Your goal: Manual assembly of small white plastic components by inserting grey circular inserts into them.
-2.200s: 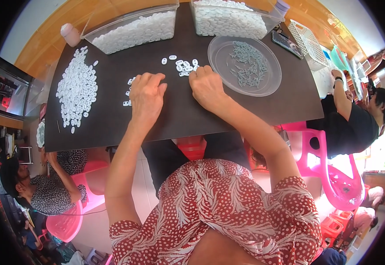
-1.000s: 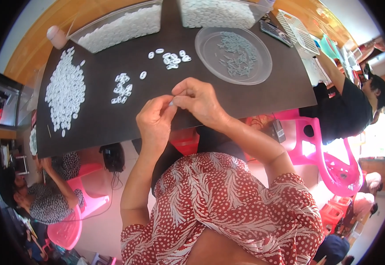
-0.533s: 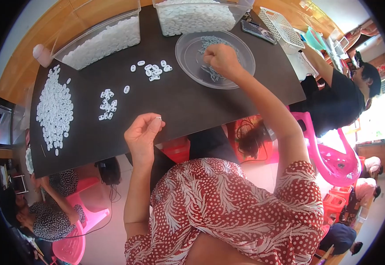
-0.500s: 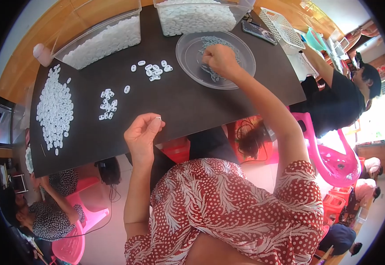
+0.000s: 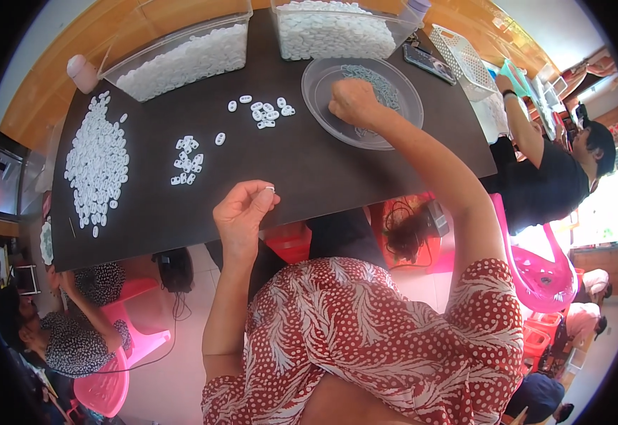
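Dark desk [image 5: 309, 170] fills the top half, wooden wall behind it, pink plastic chairs [image 5: 536, 262] and other people round the edges.

L hand [image 5: 242, 211] is raised just off the near desk edge, thumb and forefinger pinched shut on one small white ring [image 5: 269, 189]. R hand [image 5: 351, 103] is reached out to approx 1 o'clock, fingers curled down into the clear round plate [image 5: 323, 78] among the thin grey rings [image 5: 376, 78]; can't tell if that grip has one yet.

Progress, as I judge it: a big spread of white rings [image 5: 96, 163] lies at 10 o'clock, looks like the finished lot. Two small clusters sit mid-desk, one at approx 11 [image 5: 187, 159], one near 12 [image 5: 266, 113], just beside the plate.

Left to do: loads. Two clear tubs [image 5: 181, 53] at the far edge are both nearly full of white pieces, and the plate has plenty of grey ones. Early-to-mid stage, I'd say.
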Demonstrator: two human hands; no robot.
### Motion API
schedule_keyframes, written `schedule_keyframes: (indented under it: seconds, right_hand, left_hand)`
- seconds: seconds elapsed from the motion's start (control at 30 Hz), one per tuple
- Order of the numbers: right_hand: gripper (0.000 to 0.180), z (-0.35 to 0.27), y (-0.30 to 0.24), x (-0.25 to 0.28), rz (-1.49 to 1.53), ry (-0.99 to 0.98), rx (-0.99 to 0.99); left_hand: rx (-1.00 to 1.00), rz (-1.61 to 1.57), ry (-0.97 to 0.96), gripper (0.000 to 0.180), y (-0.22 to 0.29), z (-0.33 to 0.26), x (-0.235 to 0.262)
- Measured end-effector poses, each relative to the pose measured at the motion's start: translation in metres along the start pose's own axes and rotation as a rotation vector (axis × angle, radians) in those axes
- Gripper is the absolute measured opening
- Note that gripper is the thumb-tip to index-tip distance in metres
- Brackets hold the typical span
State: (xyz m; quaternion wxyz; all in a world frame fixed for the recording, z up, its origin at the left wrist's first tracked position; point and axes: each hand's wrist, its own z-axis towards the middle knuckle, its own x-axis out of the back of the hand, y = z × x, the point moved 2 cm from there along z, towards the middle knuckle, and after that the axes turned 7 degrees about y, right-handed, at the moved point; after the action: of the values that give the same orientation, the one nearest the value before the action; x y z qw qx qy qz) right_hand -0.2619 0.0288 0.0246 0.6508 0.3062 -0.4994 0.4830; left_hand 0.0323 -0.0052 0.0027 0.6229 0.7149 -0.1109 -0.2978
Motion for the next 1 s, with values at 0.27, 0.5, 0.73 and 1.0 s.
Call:
schedule_keyframes:
  seconds: [0.27, 0.5, 0.73, 1.0]
  right_hand:
    - [0.013, -0.014, -0.001, 0.031, 0.268, 0.116, -0.013]
    - [0.010, -0.055, -0.073, 0.075, 0.882, 0.054, -0.063]
    - [0.008, -0.086, -0.131, 0.054, 1.349, -0.183, -0.160]
    - [0.012, -0.094, -0.142, 0.053, 1.447, -0.144, -0.249]
  left_hand:
    - [-0.003, -0.021, 0.024, 0.012, 0.006, -0.002, 0.002]
    - [0.097, -0.125, 0.085, 0.011, 0.013, 0.000, -0.001]
    - [0.084, -0.222, 0.076, 0.012, 0.024, -0.016, -0.006]
    - [-0.001, -0.208, 0.084, 0.010, 0.025, -0.026, -0.005]
